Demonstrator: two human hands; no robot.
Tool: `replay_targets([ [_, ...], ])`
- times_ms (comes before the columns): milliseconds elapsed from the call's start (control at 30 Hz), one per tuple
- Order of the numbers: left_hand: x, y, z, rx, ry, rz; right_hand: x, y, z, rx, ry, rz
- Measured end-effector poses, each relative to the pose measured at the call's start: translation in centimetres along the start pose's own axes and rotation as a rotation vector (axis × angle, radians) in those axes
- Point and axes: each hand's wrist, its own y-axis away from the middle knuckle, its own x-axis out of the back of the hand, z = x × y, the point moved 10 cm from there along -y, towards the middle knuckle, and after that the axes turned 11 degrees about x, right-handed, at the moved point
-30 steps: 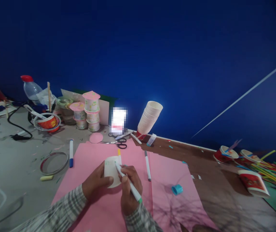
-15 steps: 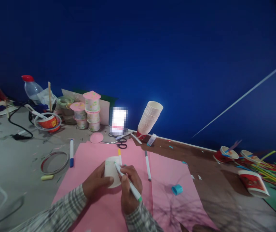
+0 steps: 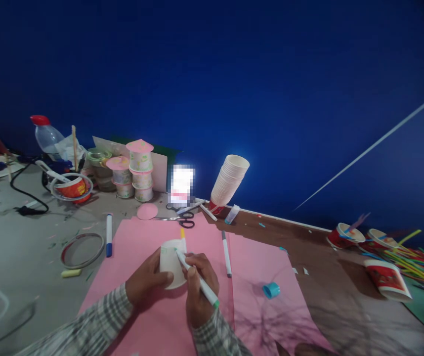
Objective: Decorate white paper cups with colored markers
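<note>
A white paper cup (image 3: 170,262) lies on its side on a pink paper sheet (image 3: 260,267). My left hand (image 3: 145,283) is wrapped round the cup and steadies it. My right hand (image 3: 199,289) grips a white marker with a green end (image 3: 197,279), its tip touching the cup's wall near the rim, where faint green marks show. A yellow-tipped marker (image 3: 183,237) lies just behind the cup.
A white marker (image 3: 227,253), a blue cap (image 3: 272,289) and a blue-capped marker (image 3: 108,234) lie nearby. Scissors (image 3: 182,220), a stack of white cups (image 3: 230,183), decorated cup towers (image 3: 138,170), a tape ring (image 3: 82,249) and red cups with straws (image 3: 386,279) surround the sheet.
Almost nothing differs. The view has shifted very slightly; both hands, the cup and the marker keep the same pose.
</note>
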Motion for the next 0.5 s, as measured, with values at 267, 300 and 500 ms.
replay_targets([
  [267, -0.38, 0.08, 0.49, -0.025, -0.029, -0.042, 0.76, -0.39, 0.12, -0.001, 0.037, 0.081],
  [300, -0.41, 0.12, 0.49, -0.023, -0.027, -0.044, 0.81, -0.47, 0.1, 0.003, 0.036, 0.087],
  [500, -0.25, 0.28, 0.45, -0.016, 0.009, -0.044, 0.98, -0.8, 0.23, -0.016, 0.028, 0.114],
])
